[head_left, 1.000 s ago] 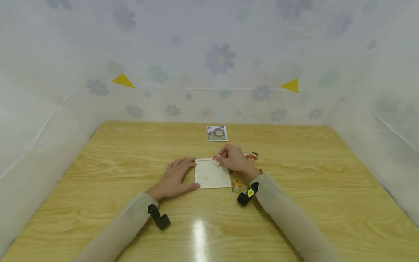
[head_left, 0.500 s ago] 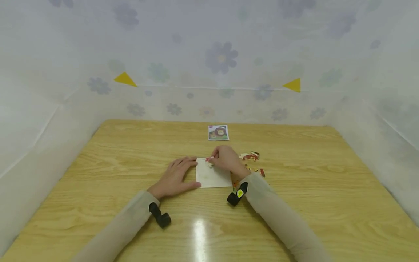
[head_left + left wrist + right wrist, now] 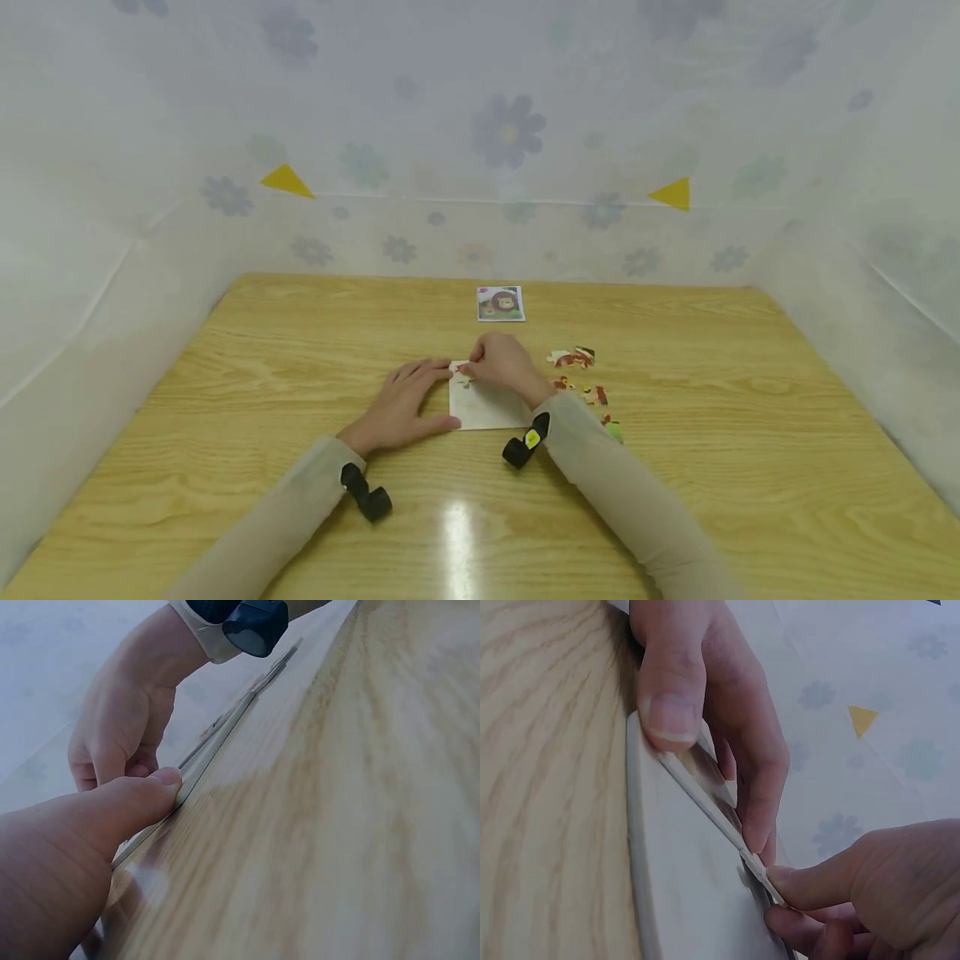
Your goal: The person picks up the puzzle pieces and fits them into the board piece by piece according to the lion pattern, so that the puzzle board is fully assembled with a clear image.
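Note:
My right hand [image 3: 504, 364] pinches a small puzzle piece [image 3: 464, 382] with pink and pale colours between thumb and fingers, over the upper left corner of a square white puzzle board [image 3: 491, 410]. Its fingers hide part of the piece. My left hand [image 3: 399, 408] rests along the board's left side, thumb at the near corner and fingertips at the far corner. In the left wrist view the left thumb [image 3: 150, 796] presses at the board's edge [image 3: 225, 735]. The right wrist view shows both hands meeting at that side, the right thumb [image 3: 810, 883] close to the left fingers.
Several loose puzzle pieces [image 3: 576, 358] lie on the wooden table [image 3: 712, 400] right of the board, partly behind the right forearm. A lion picture card [image 3: 500, 304] lies beyond the board. A flowered curtain [image 3: 420, 167] surrounds the table's far side.
My right hand has moved left with the puzzle piece, from the board's upper right part to its upper left corner, uncovering loose pieces. The left hand has stayed at the board's left side.

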{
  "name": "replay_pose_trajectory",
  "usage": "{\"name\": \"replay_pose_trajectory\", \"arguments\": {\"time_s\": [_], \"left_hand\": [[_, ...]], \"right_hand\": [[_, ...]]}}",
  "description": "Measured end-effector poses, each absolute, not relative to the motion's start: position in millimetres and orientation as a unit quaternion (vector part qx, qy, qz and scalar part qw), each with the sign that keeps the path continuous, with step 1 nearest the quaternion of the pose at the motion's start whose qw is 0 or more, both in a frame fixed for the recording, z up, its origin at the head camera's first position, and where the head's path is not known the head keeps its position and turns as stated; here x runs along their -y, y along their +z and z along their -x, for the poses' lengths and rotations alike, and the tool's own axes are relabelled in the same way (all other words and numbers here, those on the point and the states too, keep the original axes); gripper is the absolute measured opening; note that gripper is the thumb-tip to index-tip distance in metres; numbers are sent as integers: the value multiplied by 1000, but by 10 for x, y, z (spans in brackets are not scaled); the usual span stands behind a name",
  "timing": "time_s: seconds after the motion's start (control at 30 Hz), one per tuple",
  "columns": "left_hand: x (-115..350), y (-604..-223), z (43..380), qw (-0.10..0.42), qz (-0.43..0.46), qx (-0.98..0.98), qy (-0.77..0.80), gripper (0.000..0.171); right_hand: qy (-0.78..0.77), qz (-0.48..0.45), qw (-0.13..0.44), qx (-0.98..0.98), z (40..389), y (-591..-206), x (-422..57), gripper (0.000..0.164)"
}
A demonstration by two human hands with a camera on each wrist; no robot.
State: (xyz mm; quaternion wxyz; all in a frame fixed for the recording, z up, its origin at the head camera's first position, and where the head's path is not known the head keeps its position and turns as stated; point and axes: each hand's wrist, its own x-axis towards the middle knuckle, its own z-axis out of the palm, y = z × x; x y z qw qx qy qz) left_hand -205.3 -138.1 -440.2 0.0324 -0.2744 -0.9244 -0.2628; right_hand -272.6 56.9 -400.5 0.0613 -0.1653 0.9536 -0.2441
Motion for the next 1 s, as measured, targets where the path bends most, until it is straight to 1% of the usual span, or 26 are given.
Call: {"name": "replay_pose_trajectory", "arguments": {"time_s": [0.13,0.27,0.43,0.63,0.77,0.87,1.0], "left_hand": [[1381,-4388,2050,36,275,923,-268,74],[1368,-4365,2048,36,276,923,-267,73],[1360,-4360,2031,26,274,924,-265,74],[1361,-4389,2062,21,281,921,-269,75],[1400,-4375,2071,31,295,919,-261,72],[1433,-4377,2051,25,295,920,-256,70],[1447,-4397,2039,11,290,923,-253,67]], "right_hand": [[-240,162,61,-955,2732,-3992,-541,21],[-240,143,62,-958,2726,-3980,-552,27],[-250,144,64,-955,2715,-4008,-579,32],[-302,187,77,-932,2731,-4026,-667,23],[-337,224,84,-911,2780,-4040,-733,18],[-344,247,81,-902,2809,-4074,-815,17],[-346,247,75,-902,2818,-4078,-1010,15]]}}
